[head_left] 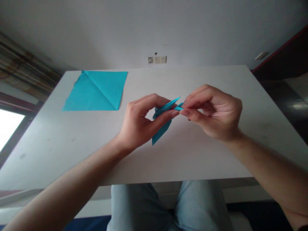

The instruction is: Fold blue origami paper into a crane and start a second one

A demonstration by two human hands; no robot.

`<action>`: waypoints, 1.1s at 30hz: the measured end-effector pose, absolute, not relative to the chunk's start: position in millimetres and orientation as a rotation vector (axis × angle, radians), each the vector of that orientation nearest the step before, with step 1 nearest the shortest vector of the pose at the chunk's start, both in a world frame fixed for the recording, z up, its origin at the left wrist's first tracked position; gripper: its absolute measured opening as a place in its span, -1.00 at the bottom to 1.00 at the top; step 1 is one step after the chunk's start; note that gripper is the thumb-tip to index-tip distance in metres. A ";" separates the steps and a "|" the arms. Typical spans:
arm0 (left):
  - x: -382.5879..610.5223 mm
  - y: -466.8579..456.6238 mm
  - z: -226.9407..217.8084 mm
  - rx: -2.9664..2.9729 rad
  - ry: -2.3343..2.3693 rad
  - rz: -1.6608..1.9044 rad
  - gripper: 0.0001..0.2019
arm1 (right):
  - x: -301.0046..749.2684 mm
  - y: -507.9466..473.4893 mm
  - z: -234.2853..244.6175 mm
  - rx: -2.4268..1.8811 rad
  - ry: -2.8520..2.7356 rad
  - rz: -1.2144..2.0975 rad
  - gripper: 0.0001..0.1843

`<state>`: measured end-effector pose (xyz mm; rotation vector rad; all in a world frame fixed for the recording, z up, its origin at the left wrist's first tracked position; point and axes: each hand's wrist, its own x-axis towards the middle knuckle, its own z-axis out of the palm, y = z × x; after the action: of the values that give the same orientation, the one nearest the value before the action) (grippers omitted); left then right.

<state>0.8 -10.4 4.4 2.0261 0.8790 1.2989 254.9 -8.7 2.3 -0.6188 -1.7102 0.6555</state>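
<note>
A small piece of folded blue paper (pixel 161 132) is held up above the middle of the table, between my two hands. My left hand (pixel 146 115) is closed on its body, thumb on the near side and fingers behind. One pointed flap rises past the left fingertips, and another part hangs down below the thumb. With thumb and fingertips, my right hand (pixel 211 110) pinches a narrow tip at the paper's right end. The left fingers and thumb hide the centre of the folds.
On the white table (pixel 204 160), a blue paper sheet (pixel 101 91) with a diagonal crease and one ragged edge lies at the back left. Wall sockets (pixel 156 60) sit behind the table. My legs (pixel 141 205) are under its front edge.
</note>
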 end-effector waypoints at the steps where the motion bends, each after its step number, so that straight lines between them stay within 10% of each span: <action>1: 0.4 -8.6 2.5 2.020 0.874 1.290 -0.52 | 255.4 -8.6 2.4 -0.631 -1.713 0.650 -0.70; 13: 3.6 -15.4 10.8 1.971 0.804 1.299 -0.64 | 253.5 -13.1 1.1 -0.618 -1.685 0.678 -0.50; 33: 7.8 -12.5 4.2 1.719 0.772 1.300 -0.61 | 252.1 -13.7 3.4 -0.742 -1.685 0.822 -0.76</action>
<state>7.8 -12.5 4.2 1.7195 0.7718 1.3000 252.1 -13.7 3.4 -0.7423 -1.6847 0.8223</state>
